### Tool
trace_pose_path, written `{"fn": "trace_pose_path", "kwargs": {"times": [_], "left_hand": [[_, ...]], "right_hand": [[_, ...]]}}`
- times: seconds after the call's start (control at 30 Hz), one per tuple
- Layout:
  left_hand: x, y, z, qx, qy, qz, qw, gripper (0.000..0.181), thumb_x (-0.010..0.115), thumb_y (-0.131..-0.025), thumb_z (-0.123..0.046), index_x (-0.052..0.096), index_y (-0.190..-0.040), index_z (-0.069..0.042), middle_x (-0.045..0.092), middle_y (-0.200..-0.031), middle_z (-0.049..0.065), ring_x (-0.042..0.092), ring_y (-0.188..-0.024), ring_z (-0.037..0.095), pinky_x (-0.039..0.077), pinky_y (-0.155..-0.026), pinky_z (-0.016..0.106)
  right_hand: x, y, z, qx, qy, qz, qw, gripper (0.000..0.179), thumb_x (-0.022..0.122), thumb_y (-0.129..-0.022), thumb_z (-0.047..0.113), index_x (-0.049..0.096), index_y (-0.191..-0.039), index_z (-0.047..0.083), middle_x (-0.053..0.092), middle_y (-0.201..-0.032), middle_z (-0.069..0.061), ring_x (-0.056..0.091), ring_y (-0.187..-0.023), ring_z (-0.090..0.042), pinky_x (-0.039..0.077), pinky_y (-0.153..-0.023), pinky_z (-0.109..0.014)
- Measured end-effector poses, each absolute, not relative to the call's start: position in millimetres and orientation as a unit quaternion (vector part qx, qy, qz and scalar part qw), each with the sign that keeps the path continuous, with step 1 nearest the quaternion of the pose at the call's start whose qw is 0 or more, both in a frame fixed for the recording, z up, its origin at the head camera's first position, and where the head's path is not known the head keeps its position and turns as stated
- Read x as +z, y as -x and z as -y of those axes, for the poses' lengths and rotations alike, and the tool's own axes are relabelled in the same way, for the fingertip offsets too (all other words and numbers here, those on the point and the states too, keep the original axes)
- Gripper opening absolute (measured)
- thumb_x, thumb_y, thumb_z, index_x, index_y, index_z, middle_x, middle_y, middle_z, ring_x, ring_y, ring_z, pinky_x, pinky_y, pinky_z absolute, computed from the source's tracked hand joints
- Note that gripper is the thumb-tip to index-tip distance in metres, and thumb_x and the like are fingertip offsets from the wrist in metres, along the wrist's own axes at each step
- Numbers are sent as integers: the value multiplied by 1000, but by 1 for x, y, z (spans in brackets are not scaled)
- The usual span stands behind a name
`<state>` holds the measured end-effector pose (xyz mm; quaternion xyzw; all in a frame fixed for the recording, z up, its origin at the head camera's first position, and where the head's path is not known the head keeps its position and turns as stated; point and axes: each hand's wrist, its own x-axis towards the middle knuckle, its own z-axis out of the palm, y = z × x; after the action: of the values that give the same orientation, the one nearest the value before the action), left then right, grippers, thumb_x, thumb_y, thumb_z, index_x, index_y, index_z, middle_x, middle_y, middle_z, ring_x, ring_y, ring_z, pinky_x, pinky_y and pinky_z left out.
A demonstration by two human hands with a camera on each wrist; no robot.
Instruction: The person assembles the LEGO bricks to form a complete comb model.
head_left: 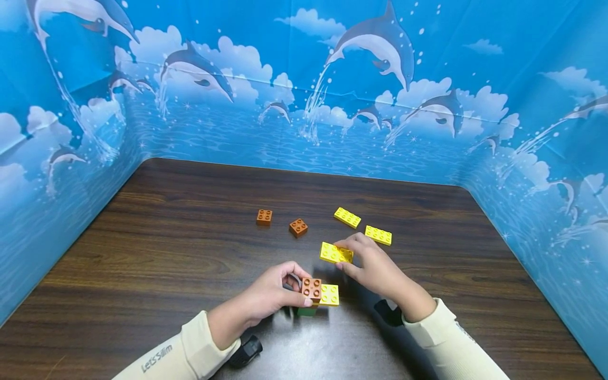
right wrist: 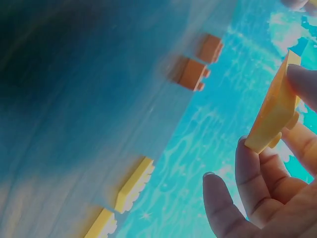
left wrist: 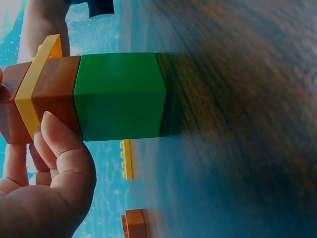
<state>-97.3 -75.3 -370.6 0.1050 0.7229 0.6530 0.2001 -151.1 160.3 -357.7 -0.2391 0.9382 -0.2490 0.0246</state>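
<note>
A stack of toy building bricks stands on the table near me: a green block point(left wrist: 121, 96) at the bottom, a brown brick point(left wrist: 57, 89) over it, then a yellow plate point(head_left: 330, 295) jutting out to the right, and a second brown brick point(head_left: 311, 289) on top. My left hand point(head_left: 277, 290) holds this stack from the left, thumb on the near side. Above the table, to the stack's upper right, my right hand point(head_left: 375, 266) pinches another studded yellow plate point(head_left: 329, 252) between thumb and fingers.
Farther back on the dark wooden table point(head_left: 190, 237) lie a left brown brick point(head_left: 264, 217) and a right brown brick point(head_left: 298, 227). Two more yellow plates, one behind point(head_left: 347, 217) and one nearer point(head_left: 378, 235), lie beyond my right hand. A dolphin-print curtain point(head_left: 266, 79) surrounds the table.
</note>
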Motion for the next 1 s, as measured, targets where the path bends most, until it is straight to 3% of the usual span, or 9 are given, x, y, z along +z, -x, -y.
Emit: {"fn": "trace_pose_path", "kwargs": {"times": [0.33,0.53,0.77,1.0], "left_hand": [[-371,98,75,652,-101,-724,203,37,76,-73,-3,59,-106,4,54,-84,6,50,-81,18,42,-72,28],[-371,98,75,650,-101,-725,205,37,75,-74,-3,58,-106,3,53,-85,6,50,-81,19,42,-71,28],[-372,98,74,648,-99,-727,203,37,75,-74,-4,58,-107,3,54,-85,6,50,-82,19,42,-70,28],[-373,98,74,649,-101,-726,205,37,75,-75,-4,57,-107,4,54,-86,7,50,-81,19,42,-69,28]], "right_hand": [[-350,129,-159,-269,269,-924,17,44,76,-84,19,63,-126,13,56,-113,0,50,-102,-17,48,-86,-40],[-347,119,-160,-277,296,-914,12,42,74,-85,20,63,-125,14,56,-113,1,50,-101,-17,49,-79,-33],[-346,111,-160,-288,327,-900,-4,40,74,-85,19,64,-124,14,55,-111,3,50,-100,-13,49,-82,-32],[-345,107,-159,-308,337,-890,0,39,74,-85,17,65,-122,13,54,-108,2,48,-92,-14,44,-59,-21]]}}
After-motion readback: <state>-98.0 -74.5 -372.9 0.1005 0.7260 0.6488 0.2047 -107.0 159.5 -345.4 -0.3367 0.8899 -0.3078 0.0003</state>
